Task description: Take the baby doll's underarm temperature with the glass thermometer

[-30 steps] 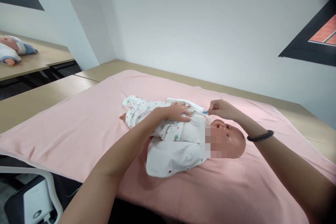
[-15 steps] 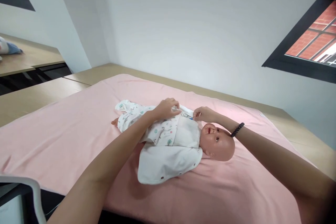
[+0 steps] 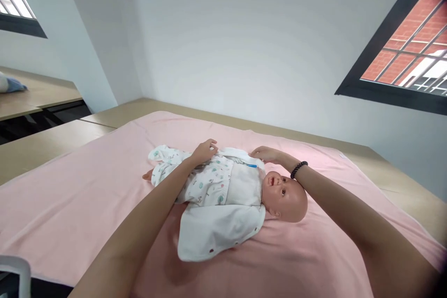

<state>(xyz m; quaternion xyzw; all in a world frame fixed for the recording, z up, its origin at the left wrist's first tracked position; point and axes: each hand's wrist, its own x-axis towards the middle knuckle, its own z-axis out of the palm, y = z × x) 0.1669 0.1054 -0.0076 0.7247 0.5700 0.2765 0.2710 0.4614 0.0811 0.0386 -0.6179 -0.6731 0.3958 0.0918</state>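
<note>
A baby doll (image 3: 284,198) lies on its back, its head to the right. It wears patterned white trousers (image 3: 209,181) pulled up over a white top. An open white baby jacket (image 3: 218,230) is under it, the near flap spread out with dark snaps along its edge. My left hand (image 3: 205,152) is closed by the left corner of the far flap, fingers curled. At that flap's right end, beside the doll's shoulder, my right hand (image 3: 267,154) has its fingers closed at the edge. A small blue strip (image 3: 251,165) shows between flap and top.
A pink blanket (image 3: 87,195) covers much of the wooden table (image 3: 49,144) under the doll. Behind it rises a white wall (image 3: 237,56), with a barred window at right. A pale curved frame (image 3: 21,265) is at the lower left.
The far flap, raised between my hands before, now lies lower and spread outward. My left hand has moved a little left, away from my right hand. The view has shifted slightly.
</note>
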